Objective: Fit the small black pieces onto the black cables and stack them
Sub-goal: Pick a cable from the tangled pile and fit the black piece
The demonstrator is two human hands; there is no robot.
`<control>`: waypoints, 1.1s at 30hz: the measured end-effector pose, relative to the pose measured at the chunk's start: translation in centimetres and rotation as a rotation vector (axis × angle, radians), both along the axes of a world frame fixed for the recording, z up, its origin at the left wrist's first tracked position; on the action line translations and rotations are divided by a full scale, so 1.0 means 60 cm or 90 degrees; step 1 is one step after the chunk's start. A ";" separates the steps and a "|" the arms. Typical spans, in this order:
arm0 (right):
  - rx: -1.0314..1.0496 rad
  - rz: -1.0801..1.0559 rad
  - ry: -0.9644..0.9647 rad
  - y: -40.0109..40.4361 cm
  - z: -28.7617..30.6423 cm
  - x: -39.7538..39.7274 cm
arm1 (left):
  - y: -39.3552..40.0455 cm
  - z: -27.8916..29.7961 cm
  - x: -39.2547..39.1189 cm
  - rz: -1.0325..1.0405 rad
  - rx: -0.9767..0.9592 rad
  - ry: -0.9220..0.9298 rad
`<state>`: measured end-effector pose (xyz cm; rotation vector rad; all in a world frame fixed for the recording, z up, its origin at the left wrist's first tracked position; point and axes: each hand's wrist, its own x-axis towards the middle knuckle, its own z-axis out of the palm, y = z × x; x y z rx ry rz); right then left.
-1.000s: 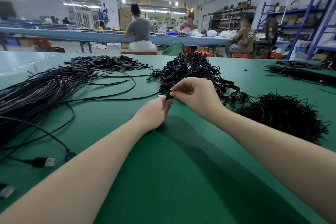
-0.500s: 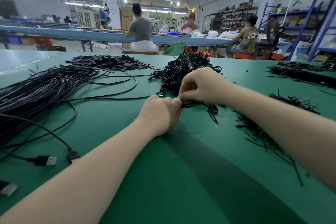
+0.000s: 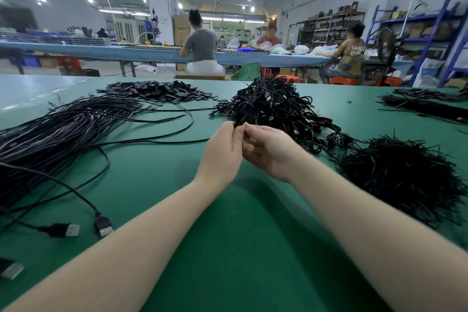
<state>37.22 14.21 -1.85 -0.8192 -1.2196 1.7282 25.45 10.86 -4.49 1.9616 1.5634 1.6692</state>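
Both hands meet above the middle of the green worktop (image 3: 228,248), fingers curled, and together they hold one small black piece on a cable end (image 3: 240,121). On the left hand (image 3: 222,152) the grip is closed: thumb and fingertips pinch the dark piece at its lower end, so that it sticks up and away from the knuckles. On the right hand (image 3: 269,152) the fingers curl in toward the same spot, touching the left hand's fingertips; they seem to hold the cable just below the piece, though how much they grasp is hidden by the fingers themselves.

Just beyond the hands lies a tangled heap of short black cables (image 3: 273,106), reaching to the right. Further right and nearer sits a bristly mound of thin black strands (image 3: 405,175). At the far left of centre is a flat pile of small black pieces (image 3: 157,90). A large bundle of long black cables (image 3: 50,134) fills the left side, with loose strands looping toward the middle. Two plugs with metal ends (image 3: 103,225) lie at the near left, and another plug (image 3: 10,270) sits at the left edge. A further row of dark cables (image 3: 425,106) lies at the far right.

Beyond the worktop, people sit at a long blue table (image 3: 101,52), and blue shelving (image 3: 430,33) stands at the right wall.
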 end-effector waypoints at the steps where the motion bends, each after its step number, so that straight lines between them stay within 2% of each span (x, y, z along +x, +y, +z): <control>1: -0.009 -0.045 0.034 -0.005 -0.010 -0.016 | 0.004 -0.001 0.001 0.012 -0.035 -0.036; 4: 0.005 -0.164 0.051 -0.015 -0.028 -0.035 | 0.014 -0.006 0.004 0.040 -0.109 -0.084; 8: 0.025 -0.195 0.045 -0.018 -0.038 -0.029 | 0.020 -0.009 0.005 -0.011 -0.144 -0.153; 14: 0.003 -0.139 0.045 -0.021 -0.034 -0.018 | 0.025 -0.007 -0.006 -0.047 -0.162 -0.172; 21: -0.053 -0.041 0.022 -0.015 -0.026 0.004 | 0.025 -0.003 -0.015 -0.157 -0.197 -0.206; 23: -0.025 -0.046 0.007 -0.012 -0.025 0.010 | 0.025 -0.004 -0.016 -0.163 -0.201 -0.199; 25: 0.125 -0.118 -0.124 -0.011 -0.022 0.012 | 0.025 -0.004 -0.012 -0.150 -0.199 -0.203; 27: 0.354 -0.233 -0.324 -0.009 -0.022 0.009 | 0.026 -0.002 -0.007 -0.104 -0.205 -0.193; 29: 0.536 -0.313 -0.442 -0.010 -0.024 0.006 | 0.025 0.006 -0.006 -0.049 -0.231 -0.155; 31: 0.671 -0.338 -0.546 -0.013 -0.027 0.008 | 0.022 0.022 -0.006 -0.033 -0.304 -0.103; 33: 0.893 -0.395 -0.675 -0.014 -0.025 0.014 | 0.018 0.045 -0.007 -0.054 -0.433 -0.108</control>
